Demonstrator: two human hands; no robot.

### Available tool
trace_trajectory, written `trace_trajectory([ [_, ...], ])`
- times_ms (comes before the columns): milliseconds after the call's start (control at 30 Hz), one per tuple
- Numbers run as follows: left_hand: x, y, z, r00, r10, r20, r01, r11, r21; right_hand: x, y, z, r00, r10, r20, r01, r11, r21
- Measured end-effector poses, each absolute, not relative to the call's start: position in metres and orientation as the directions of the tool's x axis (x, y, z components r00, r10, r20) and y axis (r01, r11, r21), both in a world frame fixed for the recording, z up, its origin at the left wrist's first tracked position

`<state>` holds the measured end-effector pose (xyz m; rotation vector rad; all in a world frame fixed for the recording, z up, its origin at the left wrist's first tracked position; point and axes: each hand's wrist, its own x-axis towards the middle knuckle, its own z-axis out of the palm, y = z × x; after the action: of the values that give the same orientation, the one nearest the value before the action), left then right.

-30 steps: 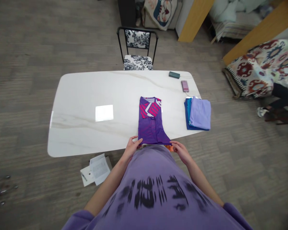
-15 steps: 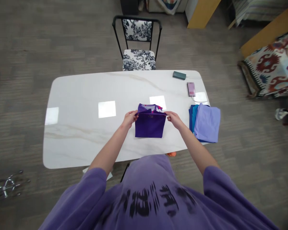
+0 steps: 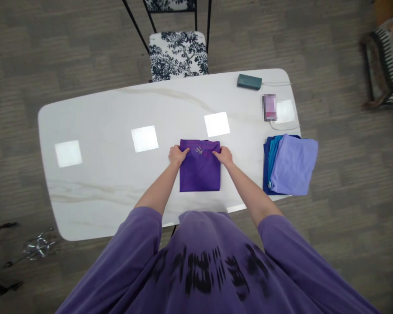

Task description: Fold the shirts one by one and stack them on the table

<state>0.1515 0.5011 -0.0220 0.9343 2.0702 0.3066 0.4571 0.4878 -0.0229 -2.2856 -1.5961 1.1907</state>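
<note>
A dark purple garment (image 3: 199, 170) lies folded into a compact rectangle on the white marble table (image 3: 101, 183), in front of me. My left hand (image 3: 177, 155) grips its far left corner with curled fingers. At the far right corner my right hand (image 3: 223, 155) does the same. Both hands press the top folded edge down onto the table.
A stack of folded blue and lavender clothes (image 3: 290, 163) lies at the table's right end. Behind it are a phone (image 3: 269, 107), a white cable and a dark green case (image 3: 249, 81). A floral chair (image 3: 177, 52) stands beyond the table. Metal items (image 3: 36, 248) lie on the carpet at left.
Both hands lifted the garment's near hem and carried it forward over the far half, folding it in two. The patterned pink top is now covered. The hands have come down onto the table.
</note>
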Motion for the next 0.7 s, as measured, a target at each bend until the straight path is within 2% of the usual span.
trace_trajectory([
  [100, 0.158, 0.502, -0.017, -0.378, 0.704, -0.601, 0.437, 0.708, 0.554, 0.445, 0.481, -0.015, 0.178, 0.840, -0.513, 0.727, -0.463, -0.507],
  [300, 0.157, 0.452, 0.034, -0.310, 0.767, -0.561, 0.267, 0.637, 0.723, 0.445, 0.421, 0.037, 0.102, 0.896, -0.432, 0.460, -0.427, -0.778],
  [467, 0.142, 0.355, 0.106, -0.238, 0.877, -0.417, 0.102, 0.450, 0.887, 0.457, 0.330, 0.112, 0.084, 0.948, -0.307, 0.372, -0.316, -0.873],
  [700, 0.144, 0.203, 0.209, -0.018, 0.965, -0.261, 0.040, 0.262, 0.964, 0.476, 0.161, 0.212, 0.260, 0.943, -0.209, 0.295, -0.284, -0.912],
])
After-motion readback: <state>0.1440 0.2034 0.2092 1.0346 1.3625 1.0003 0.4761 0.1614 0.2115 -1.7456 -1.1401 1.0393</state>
